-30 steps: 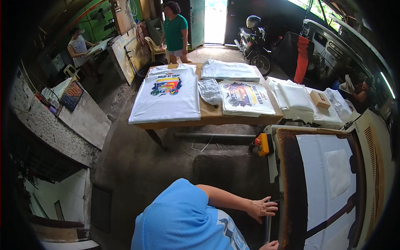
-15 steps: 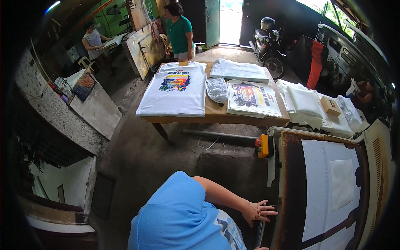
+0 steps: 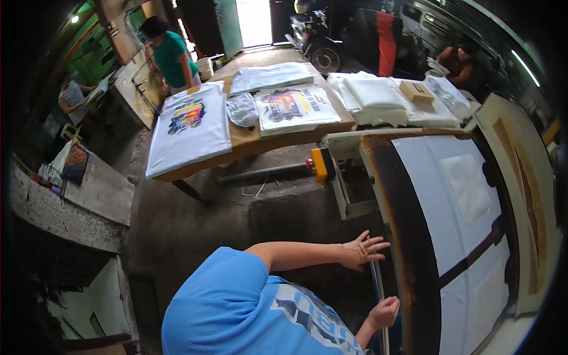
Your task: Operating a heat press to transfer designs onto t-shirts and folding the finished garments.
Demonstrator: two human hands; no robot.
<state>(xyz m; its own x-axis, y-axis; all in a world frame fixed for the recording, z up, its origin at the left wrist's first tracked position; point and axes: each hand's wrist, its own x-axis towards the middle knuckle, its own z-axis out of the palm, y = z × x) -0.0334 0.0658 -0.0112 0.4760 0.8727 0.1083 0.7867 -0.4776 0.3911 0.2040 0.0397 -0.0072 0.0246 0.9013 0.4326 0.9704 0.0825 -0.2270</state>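
Note:
My left hand (image 3: 363,251) is open, its fingers spread toward the near side of a flat heat press (image 3: 410,254). It lies at the upper end of a shiny metal bar (image 3: 377,278); whether the palm rests on it I cannot tell. Lower down, my right hand (image 3: 385,312) is curled closed beside the same bar and the press edge. Whatever its fingers might hold is hidden. White cloth (image 3: 423,195) lies over the dark press bed, with a smaller pale sheet (image 3: 466,188) on top. A second white piece (image 3: 473,307) lies nearer, past a dark gap.
A table (image 3: 248,141) ahead holds printed white shirts (image 3: 192,127), a plastic bag (image 3: 241,110) and a stack of printed pieces (image 3: 296,108). Beyond the press are white fabric piles (image 3: 378,97) and a small box (image 3: 416,92). A yellow switch box (image 3: 319,165) juts out. Other people stand farther off.
My view has swung right, so the table sits farther left. My right hand has come up into view, closed. My left hand stays spread by the bar. The person in green now leans down.

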